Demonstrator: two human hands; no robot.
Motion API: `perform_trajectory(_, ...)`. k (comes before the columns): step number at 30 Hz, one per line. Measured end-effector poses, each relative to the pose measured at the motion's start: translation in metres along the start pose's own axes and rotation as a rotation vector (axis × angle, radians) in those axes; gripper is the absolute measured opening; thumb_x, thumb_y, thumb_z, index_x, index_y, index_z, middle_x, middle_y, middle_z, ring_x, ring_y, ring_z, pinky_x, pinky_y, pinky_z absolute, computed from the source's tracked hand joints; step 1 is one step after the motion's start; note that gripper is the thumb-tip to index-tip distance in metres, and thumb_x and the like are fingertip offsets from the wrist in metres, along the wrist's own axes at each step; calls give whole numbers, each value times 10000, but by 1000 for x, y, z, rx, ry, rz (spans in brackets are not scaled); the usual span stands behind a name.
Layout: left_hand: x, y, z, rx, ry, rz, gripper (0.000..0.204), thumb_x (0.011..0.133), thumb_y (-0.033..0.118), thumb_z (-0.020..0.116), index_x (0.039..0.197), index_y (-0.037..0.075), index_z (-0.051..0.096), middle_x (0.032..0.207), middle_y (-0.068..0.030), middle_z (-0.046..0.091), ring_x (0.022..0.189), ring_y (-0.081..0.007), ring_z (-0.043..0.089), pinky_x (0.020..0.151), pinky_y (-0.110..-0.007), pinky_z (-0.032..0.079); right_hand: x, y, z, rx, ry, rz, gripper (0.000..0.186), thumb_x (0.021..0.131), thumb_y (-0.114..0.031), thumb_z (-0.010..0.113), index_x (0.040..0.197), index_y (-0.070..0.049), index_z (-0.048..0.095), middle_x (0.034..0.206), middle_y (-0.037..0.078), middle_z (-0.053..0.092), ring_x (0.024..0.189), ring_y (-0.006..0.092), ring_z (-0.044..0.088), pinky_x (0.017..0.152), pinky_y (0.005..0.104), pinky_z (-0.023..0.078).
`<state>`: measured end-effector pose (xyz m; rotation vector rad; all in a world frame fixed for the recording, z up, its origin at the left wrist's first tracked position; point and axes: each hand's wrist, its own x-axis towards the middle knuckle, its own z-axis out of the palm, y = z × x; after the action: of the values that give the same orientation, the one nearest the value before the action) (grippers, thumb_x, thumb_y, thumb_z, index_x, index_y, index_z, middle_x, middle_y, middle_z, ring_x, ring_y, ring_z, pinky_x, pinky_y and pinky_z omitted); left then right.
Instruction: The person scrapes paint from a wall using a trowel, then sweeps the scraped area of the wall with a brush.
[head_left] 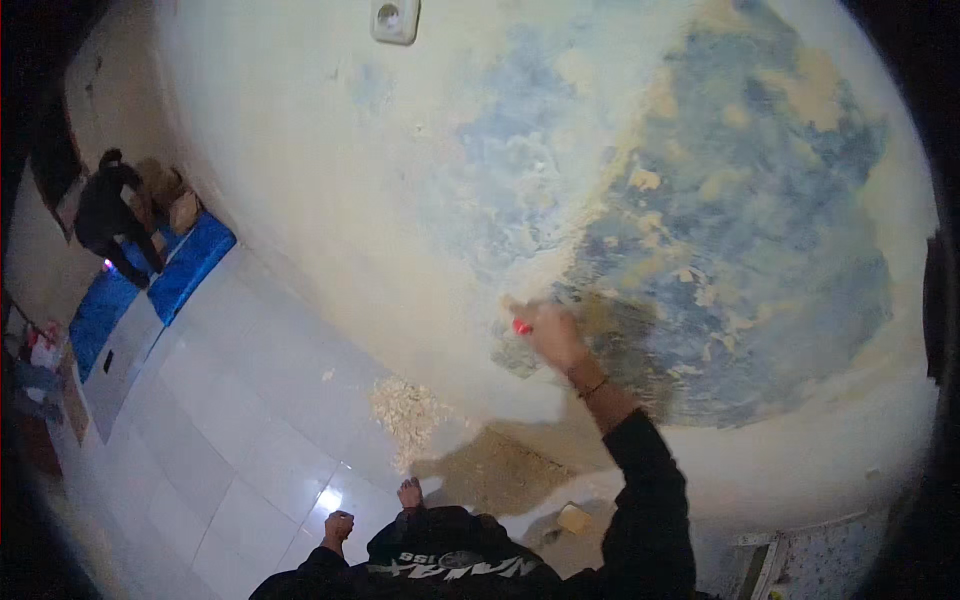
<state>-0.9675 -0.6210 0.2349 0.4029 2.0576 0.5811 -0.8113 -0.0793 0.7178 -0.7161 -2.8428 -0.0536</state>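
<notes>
My right hand point(556, 338) is raised against the wall, closed around a small red-handled tool point(522, 327). Motion blurs the fingers, and the tool's working end cannot be made out. Under and beside this hand, a large patch of bare blue-grey wall point(740, 240) shows where the cream paint is gone, with scraps of paint left on it. Low on my left, my left hand point(338, 527) hangs beside my body, fingers curled, with nothing visible in it. Pale paint flakes point(405, 408) lie heaped on the floor at the wall's foot.
A white socket point(394, 18) sits on the wall at the top. Far left, a person in dark clothes point(112, 210) bends over blue sheeting point(195, 268). A yellowish block point(575, 518) lies near my bare foot point(410, 492). A pale frame point(762, 565) stands at the lower right.
</notes>
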Motion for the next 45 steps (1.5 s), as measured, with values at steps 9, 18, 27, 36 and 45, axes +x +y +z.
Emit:
perform_trajectory(9, 64, 79, -6, -163, 3, 121, 278, 844, 241, 587, 1046, 50, 597, 821, -98, 661, 648, -186, 627, 502, -347, 502, 90, -75, -300, -695, 867, -316, 224, 799, -94, 571, 1010, -110, 644, 836, 103, 615, 747, 251, 609, 635, 355, 530)
perform_trajectory(18, 41, 117, -18, -202, 101, 166, 378, 796, 392, 552, 971, 83, 681, 1002, -187, 657, 1014, -344, 598, 913, -412, 460, 122, -59, -275, -1015, 731, -284, 335, 753, -78, 552, 1086, -36, 550, 958, 122, 582, 894, 271, 575, 719, 314, 532)
perform_trajectory(27, -65, -10, -55, 40, 212, -90, 390, 797, 321, 483, 930, 9, 676, 1031, -228, 636, 1001, -385, 598, 887, -430, 478, 119, -77, -185, 39, 175, -148, 114, 789, 5, 508, 740, 52, 600, 634, 191, 599, 564, 317, 585, 567, 370, 458)
perform_trajectory(36, -39, -99, -99, 59, 110, 51, 408, 832, 409, 500, 1067, 105, 637, 1070, -162, 632, 902, -305, 638, 810, -431, 496, 200, -115, -334, -366, 787, -299, 257, 792, -141, 569, 1026, -59, 634, 971, 147, 622, 891, 334, 590, 750, 390, 487)
perform_trajectory(45, 111, 20, -194, 972, 80, 715, 337, 756, 271, 641, 1039, 90, 615, 1013, -93, 639, 975, -240, 605, 818, -448, 505, 188, -90, -263, -760, 818, -207, 321, 771, -85, 554, 1086, -133, 590, 847, 75, 588, 816, 247, 620, 634, 345, 544)
